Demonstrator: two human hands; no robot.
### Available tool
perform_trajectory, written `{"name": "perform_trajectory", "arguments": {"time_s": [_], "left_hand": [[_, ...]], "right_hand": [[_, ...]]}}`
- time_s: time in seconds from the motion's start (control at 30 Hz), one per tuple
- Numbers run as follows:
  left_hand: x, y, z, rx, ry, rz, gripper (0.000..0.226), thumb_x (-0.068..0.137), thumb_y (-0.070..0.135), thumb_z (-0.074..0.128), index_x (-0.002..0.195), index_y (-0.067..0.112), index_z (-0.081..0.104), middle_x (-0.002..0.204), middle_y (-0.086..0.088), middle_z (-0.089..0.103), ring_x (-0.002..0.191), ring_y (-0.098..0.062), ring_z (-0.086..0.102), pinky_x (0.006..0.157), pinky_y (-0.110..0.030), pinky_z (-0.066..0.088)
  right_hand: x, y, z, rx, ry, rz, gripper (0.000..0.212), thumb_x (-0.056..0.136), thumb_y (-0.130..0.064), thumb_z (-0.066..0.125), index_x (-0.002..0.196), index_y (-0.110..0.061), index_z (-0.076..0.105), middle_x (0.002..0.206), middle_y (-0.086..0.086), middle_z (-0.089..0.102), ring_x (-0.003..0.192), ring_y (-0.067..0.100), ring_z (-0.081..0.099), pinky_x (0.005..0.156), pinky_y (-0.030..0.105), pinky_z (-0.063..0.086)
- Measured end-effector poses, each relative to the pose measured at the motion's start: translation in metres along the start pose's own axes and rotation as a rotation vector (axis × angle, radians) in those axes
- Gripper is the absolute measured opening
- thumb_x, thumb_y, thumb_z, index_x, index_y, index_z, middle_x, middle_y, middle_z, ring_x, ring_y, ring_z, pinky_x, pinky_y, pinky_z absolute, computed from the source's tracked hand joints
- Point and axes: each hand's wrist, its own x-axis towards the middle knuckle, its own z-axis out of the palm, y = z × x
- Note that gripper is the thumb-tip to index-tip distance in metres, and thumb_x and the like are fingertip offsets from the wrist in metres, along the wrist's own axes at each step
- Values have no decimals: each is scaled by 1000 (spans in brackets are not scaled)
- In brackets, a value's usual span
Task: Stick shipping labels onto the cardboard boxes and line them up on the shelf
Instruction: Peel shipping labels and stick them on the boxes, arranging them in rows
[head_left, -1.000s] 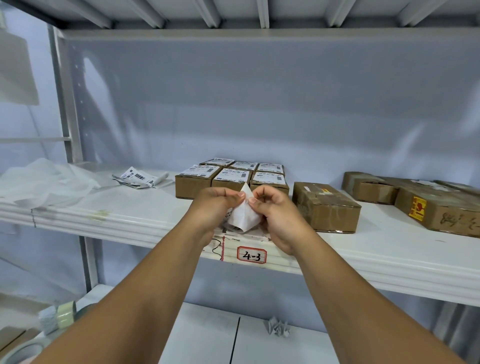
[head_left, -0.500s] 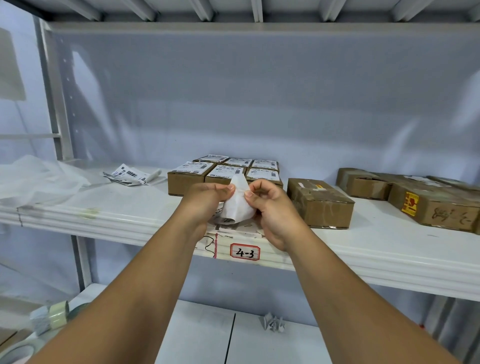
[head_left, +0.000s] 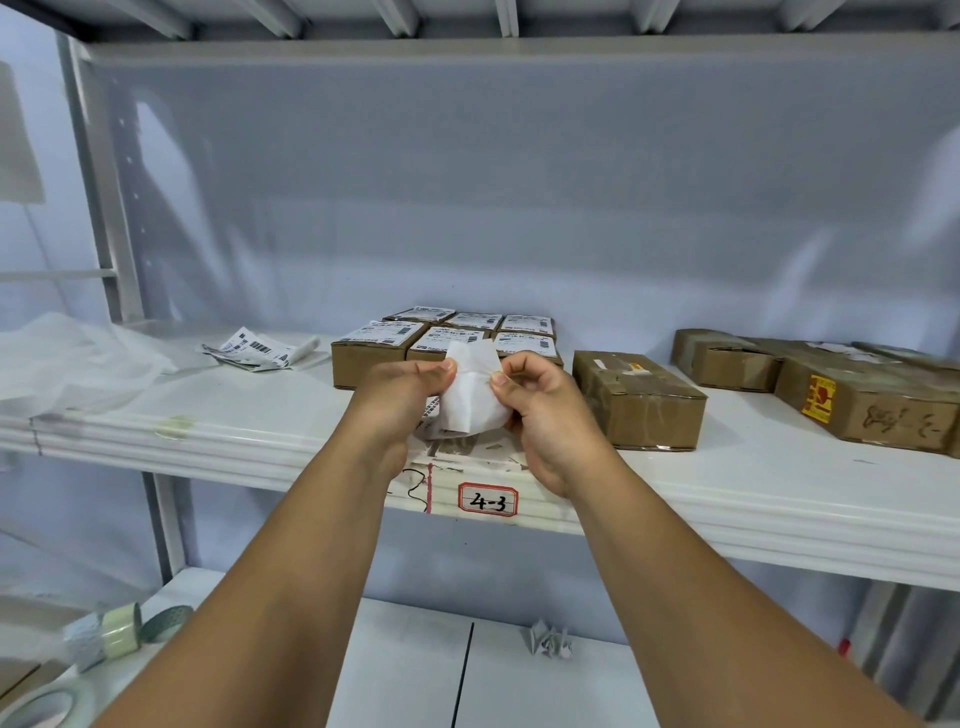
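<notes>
**On shelf 4-3: one label mid-peel, six boxes done**

Above the front lip of the shelf (head_left: 779, 499), both hands work one shipping label (head_left: 470, 395). The left hand (head_left: 400, 400) pinches its upper left edge between thumb and forefinger; the right hand (head_left: 545, 415) pinches the upper right edge the same way, other fingers curled. The sheet hangs white side toward the camera, curling at the bottom.

Handling, by judgement: thin, light and floppy paper; probably an adhesive face that will cling to itself if the edges fold together. Best held by the corners only, kept taut, and laid down from one edge.

Items on the shelf:
- Labelled boxes (head_left: 374, 348): six small cartons in a tight block just behind the hands, printed labels on top.
- Unlabelled box (head_left: 639, 402): brown carton just beside the right hand, apparently the next target.
- Larger cartons (head_left: 857, 405): far right, well apart.
- Loose labels (head_left: 254, 351): crumpled sheets at left.
- Plastic sheet (head_left: 67, 364): far left.
- Shelf tag (head_left: 488, 500): reads "4-3".

Below: tape rolls (head_left: 122, 631) on the lower shelf.
</notes>
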Motion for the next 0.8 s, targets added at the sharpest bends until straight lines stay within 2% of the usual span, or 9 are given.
{"name": "perform_trajectory", "arguments": {"time_s": [0.03,0.07,0.17,0.23,0.3,0.37,0.43,0.53,0.8], "left_hand": [[2,-1,0,-16,10,1,10,90,15,60,82,11,64,77,7,62,110,-8,41,52,-17,39],[3,-1,0,-24,20,-2,8,90,16,60,86,10,65,90,8,62,114,-22,53,61,-20,38],[5,-3,-1,-30,28,-3,8,90,17,61,91,10,65,109,5,58,127,-31,43,70,-23,37],[6,-4,-1,-38,33,-2,8,90,16,61,92,10,64,113,1,60,124,-26,46,73,-23,37],[8,-5,0,-47,37,-3,7,90,16,61,91,9,65,106,3,62,109,-14,53,70,-22,37],[11,-6,-1,-39,40,-17,8,89,16,62,87,10,65,82,3,63,78,-4,53,62,-22,36],[14,-6,-3,-21,48,-34,9,89,16,63,83,10,65,62,4,54,59,-10,41,55,-23,35],[16,-8,-5,-39,44,-36,15,90,14,61,75,14,63,53,5,50,53,-10,37,49,-22,33],[11,-11,-12,-8,-39,35,19,94,9,52,78,14,62,70,1,62,56,-11,57,46,-19,46]], "right_hand": [[0,-1,0,4,5,1,27,94,2,50,72,-14,49,70,3,50,64,11,41,57,23,35],[0,-1,0,6,9,3,27,94,2,50,72,-14,49,70,2,49,64,11,41,57,23,35],[0,-1,0,18,17,3,27,94,2,49,71,-14,49,68,1,49,63,11,41,58,23,35],[0,-1,0,31,27,6,28,94,2,49,71,-14,49,68,1,49,63,11,41,59,24,34],[0,-1,0,45,34,6,28,94,2,49,71,-14,49,67,1,48,63,11,40,59,23,33],[1,-1,-1,58,39,14,28,94,2,50,71,-14,50,68,1,48,63,10,41,60,23,34],[1,0,-1,63,41,18,28,93,2,50,71,-14,50,68,0,48,63,10,42,60,22,36],[1,0,-2,71,46,10,29,93,3,49,71,-14,50,66,0,47,61,9,41,57,20,35],[-4,-8,0,-102,-17,48,25,92,4,46,80,-16,55,77,3,52,63,13,46,45,17,40]]}}
